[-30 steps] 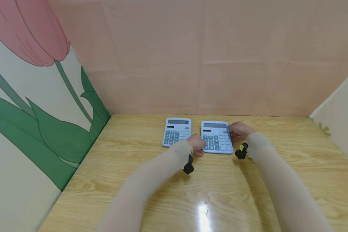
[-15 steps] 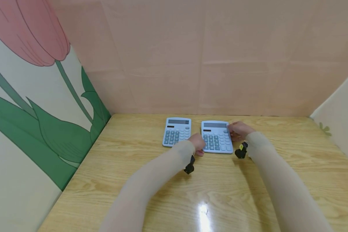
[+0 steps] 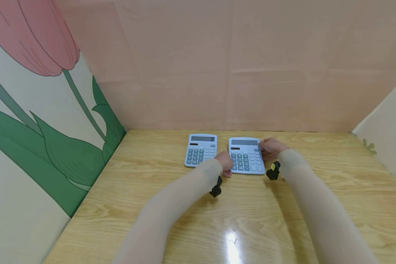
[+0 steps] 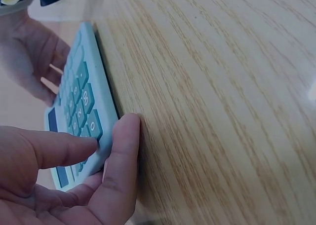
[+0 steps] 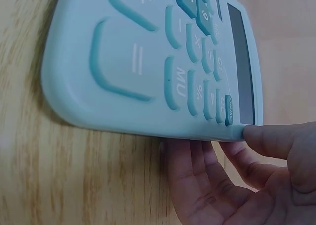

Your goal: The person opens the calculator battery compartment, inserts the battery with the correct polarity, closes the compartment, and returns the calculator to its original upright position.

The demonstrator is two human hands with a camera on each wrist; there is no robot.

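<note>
Two light-blue calculators lie face up, side by side, at the back of the table. My left hand [image 3: 223, 161] pinches the near left corner of the right-hand calculator [image 3: 247, 156]. In the left wrist view its thumb [image 4: 69, 148] lies over the face by the 0 key, with fingers curled against the edge. At that calculator's right edge, my right hand [image 3: 272, 147] grips near the display, the thumb [image 5: 271, 138] on the rim and the fingers below the side. The left-hand calculator [image 3: 202, 146] has digits on its display; my left hand and wrist partly cover its lower right corner.
The wood-grain table [image 3: 125, 198] runs back to a pinkish cloth wall [image 3: 184, 73]. A tulip-printed panel [image 3: 52, 121] borders the left side and a pale panel [image 3: 389, 121] the right. Small black cameras [image 3: 273, 171] hang at both wrists.
My left wrist and forearm have shifted slightly to the right since a second ago. Both calculators and my right hand stay practically in place.
</note>
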